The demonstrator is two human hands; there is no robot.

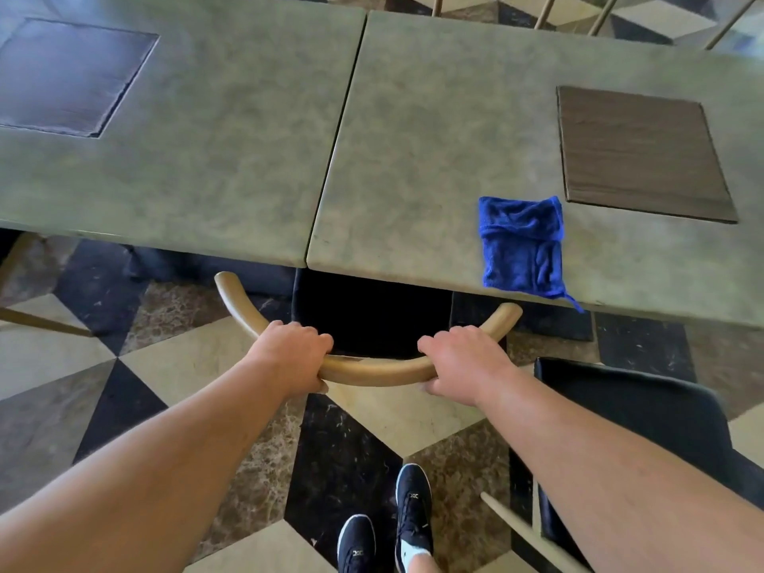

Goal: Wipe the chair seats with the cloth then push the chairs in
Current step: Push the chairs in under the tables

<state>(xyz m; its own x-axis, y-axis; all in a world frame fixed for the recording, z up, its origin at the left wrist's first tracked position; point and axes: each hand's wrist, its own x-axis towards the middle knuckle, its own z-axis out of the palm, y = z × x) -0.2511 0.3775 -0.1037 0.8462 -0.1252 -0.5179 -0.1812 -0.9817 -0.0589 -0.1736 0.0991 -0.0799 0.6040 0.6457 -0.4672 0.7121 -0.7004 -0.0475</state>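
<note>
A chair with a curved tan wooden backrest (372, 372) and a black seat (372, 320) stands at the table's near edge, its seat mostly under the tabletop. My left hand (293, 349) grips the backrest left of centre. My right hand (459, 359) grips it right of centre. The folded blue cloth (523, 246) lies on the right tabletop near the edge, apart from both hands. A second chair with a black seat (628, 411) stands at the lower right, away from the table and partly hidden by my right forearm.
Two grey-green tabletops (231, 150) abut along a seam. A dark placemat (636, 153) lies on the right one, another placemat (66, 76) on the left. The floor is chequered stone (173, 357). My shoes (388, 527) are below. More chair legs (545, 10) show beyond the table.
</note>
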